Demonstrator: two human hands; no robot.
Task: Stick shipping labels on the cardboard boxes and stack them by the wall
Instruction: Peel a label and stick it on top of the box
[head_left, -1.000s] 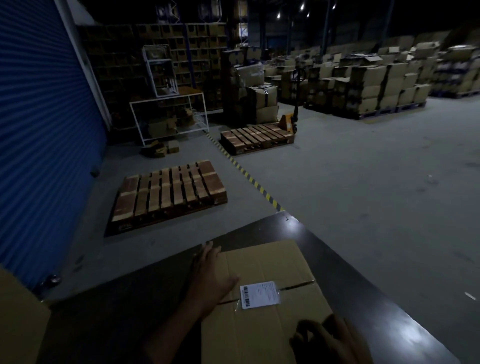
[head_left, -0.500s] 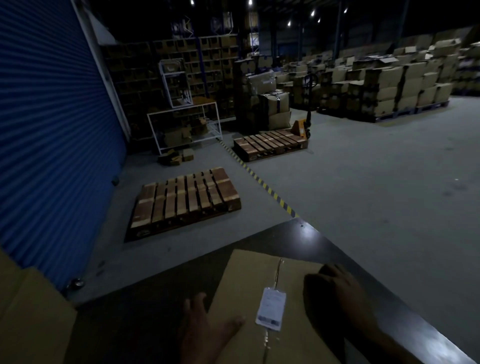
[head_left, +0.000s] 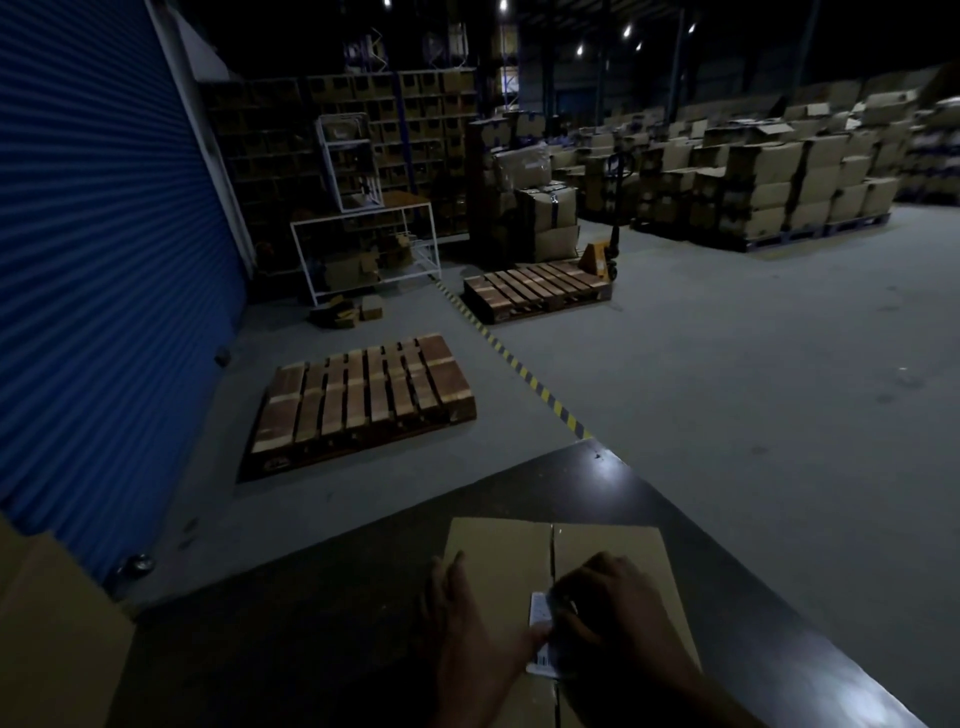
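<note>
We saw a closed cardboard box (head_left: 498, 561) lying on the dark desk (head_left: 332, 613) at the bottom centre of the frame, its top seam running away from the camera. A white shipping label (head_left: 540, 642) lay over that seam in the lower part of the box top. The left hand (head_left: 467, 634) rested flat on the left half of the box, fingers straight, with the thumb reaching across to touch the label's left edge. The right hand (head_left: 608, 608) covered the label's right side; its fingers looked bent down onto the paper, but in the dim light we could not tell whether they pressed or pinched it.

At the lower left edge of the frame stood part of another cardboard carton (head_left: 47, 639). Beyond the desk, on the grey floor, lay a wooden pallet (head_left: 363, 400) near the blue roller shutter (head_left: 98, 249) on the left. A second pallet (head_left: 535, 288) lay further back, past a yellow-and-black floor stripe (head_left: 524, 371). Stacked cartons (head_left: 769, 192) filled the upper right.
</note>
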